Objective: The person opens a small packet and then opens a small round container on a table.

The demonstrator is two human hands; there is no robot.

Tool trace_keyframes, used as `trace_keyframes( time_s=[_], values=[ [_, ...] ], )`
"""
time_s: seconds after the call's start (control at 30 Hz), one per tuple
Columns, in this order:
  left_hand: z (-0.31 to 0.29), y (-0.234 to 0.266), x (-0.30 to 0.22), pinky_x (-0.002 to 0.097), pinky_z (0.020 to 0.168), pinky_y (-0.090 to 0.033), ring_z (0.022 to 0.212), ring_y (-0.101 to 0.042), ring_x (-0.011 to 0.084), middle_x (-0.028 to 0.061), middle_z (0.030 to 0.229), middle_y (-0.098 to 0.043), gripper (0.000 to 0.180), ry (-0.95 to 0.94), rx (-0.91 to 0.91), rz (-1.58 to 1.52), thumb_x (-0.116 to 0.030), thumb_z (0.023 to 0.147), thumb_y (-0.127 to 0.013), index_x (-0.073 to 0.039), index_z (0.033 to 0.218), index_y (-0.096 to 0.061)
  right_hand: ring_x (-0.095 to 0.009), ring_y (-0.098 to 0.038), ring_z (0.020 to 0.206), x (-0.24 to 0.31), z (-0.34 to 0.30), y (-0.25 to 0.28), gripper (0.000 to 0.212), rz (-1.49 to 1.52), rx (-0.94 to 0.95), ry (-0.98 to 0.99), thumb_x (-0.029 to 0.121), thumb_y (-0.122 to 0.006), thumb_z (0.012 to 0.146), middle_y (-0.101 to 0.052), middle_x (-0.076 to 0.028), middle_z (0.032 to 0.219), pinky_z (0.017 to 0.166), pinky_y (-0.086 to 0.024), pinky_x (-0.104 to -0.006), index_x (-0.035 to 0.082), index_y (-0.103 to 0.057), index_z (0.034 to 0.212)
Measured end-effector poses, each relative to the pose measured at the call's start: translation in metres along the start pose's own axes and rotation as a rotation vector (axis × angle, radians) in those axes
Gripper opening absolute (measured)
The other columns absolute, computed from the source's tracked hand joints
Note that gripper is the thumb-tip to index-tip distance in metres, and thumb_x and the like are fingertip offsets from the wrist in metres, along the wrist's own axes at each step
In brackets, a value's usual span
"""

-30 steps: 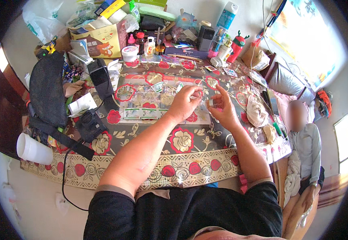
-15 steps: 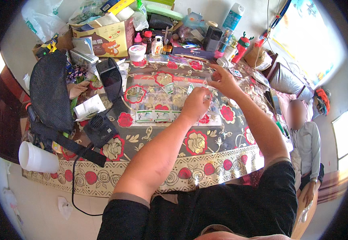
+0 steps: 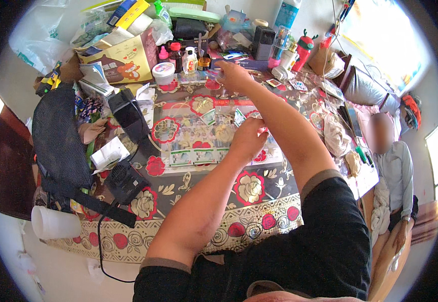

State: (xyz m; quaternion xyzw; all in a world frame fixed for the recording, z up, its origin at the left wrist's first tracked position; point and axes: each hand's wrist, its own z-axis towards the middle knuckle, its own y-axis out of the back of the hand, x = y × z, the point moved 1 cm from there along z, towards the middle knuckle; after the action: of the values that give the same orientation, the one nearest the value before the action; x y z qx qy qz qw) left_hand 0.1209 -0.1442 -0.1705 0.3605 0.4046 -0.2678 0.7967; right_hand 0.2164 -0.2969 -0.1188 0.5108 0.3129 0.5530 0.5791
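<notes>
My left hand point(image 3: 249, 139) is closed over the right half of a printed sheet point(image 3: 188, 132) with a red upper band. Its fingers are curled together, and whatever they hold is hidden or too small to make out. Farther away, my right hand point(image 3: 233, 76) reaches past the sheet's far edge, its fingers stretched out and apart from the thumb, near a small amber jar point(image 3: 204, 62). Small green-and-white cards point(image 3: 204, 155) lie in a row along the sheet's near edge. A similar card point(image 3: 209, 117) sits tilted higher up, and another point(image 3: 239, 117) is just beyond my left hand.
Along the back stand a white tub point(image 3: 163, 74), small bottles point(image 3: 189, 61), a yellow carton point(image 3: 123, 65) and a red tumbler point(image 3: 303, 52). A black mesh bag point(image 3: 60, 136), a black device point(image 3: 125, 182) and a white bucket point(image 3: 55, 223) crowd the left. A person point(image 3: 392, 171) sits at the right.
My right hand has moved left and farther away, toward the bottles. My left hand has stayed over the sheet, its fingers still curled. The whole view has shifted slightly.
</notes>
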Motion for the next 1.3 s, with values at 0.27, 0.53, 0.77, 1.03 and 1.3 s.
trace_keyframes(
  time_s=[0.27, 0.53, 0.77, 1.03, 1.3],
  values=[
    [-0.003, 0.001, -0.008, 0.0346, 0.077, -0.048, 0.086, -0.059, 0.0291, 0.0153, 0.09, -0.059, 0.018, -0.153, -0.114, -0.083, -0.006, 0.076, -0.058, -0.003, 0.094, -0.062, -0.032, -0.061, 0.089, -0.023, -0.022, 0.021, 0.048, 0.025, -0.078, -0.001, 0.016, -0.061, 0.079, -0.063, -0.015, 0.098, 0.078, -0.049, -0.0401, 0.01, -0.047, 0.124],
    [0.001, 0.01, -0.01, 0.0282, 0.07, -0.051, 0.082, -0.062, 0.0177, 0.0105, 0.09, -0.06, 0.015, -0.088, -0.144, -0.267, -0.001, 0.083, -0.055, 0.0, 0.097, -0.059, -0.016, -0.06, 0.085, -0.059, -0.147, 0.101, 0.04, 0.355, -0.022, -0.172, 0.015, -0.061, 0.082, -0.064, -0.008, 0.091, 0.076, -0.047, -0.0286, 0.007, -0.052, 0.12],
    [0.0, 0.011, -0.013, 0.0278, 0.081, -0.05, 0.091, -0.06, 0.0144, 0.0079, 0.099, -0.06, 0.019, -0.018, -0.052, -0.333, 0.002, 0.086, -0.05, 0.001, 0.105, -0.055, -0.023, -0.055, 0.108, -0.071, -0.243, 0.106, 0.054, 0.33, 0.016, -0.288, 0.011, -0.065, 0.077, -0.057, -0.016, 0.115, 0.09, -0.044, -0.036, 0.008, -0.044, 0.128],
    [-0.015, 0.005, -0.028, 0.0283, 0.084, -0.049, 0.095, -0.06, 0.016, 0.007, 0.103, -0.057, 0.022, -0.157, 0.027, -0.22, 0.004, 0.085, -0.051, 0.0, 0.106, -0.056, -0.033, -0.055, 0.102, -0.043, -0.255, 0.072, 0.042, 0.348, -0.085, -0.18, 0.008, -0.061, 0.072, -0.059, -0.017, 0.108, 0.088, -0.044, -0.0385, 0.005, -0.056, 0.113],
    [-0.032, -0.016, -0.069, 0.0279, 0.074, -0.05, 0.084, -0.061, 0.0184, 0.0098, 0.099, -0.055, 0.027, -0.273, 0.096, -0.168, 0.005, 0.077, -0.057, -0.004, 0.102, -0.056, -0.032, -0.056, 0.094, -0.009, -0.264, 0.067, 0.05, 0.297, -0.134, 0.055, 0.014, -0.068, 0.07, -0.06, -0.014, 0.1, 0.084, -0.045, -0.039, 0.006, -0.052, 0.117]
  ],
)
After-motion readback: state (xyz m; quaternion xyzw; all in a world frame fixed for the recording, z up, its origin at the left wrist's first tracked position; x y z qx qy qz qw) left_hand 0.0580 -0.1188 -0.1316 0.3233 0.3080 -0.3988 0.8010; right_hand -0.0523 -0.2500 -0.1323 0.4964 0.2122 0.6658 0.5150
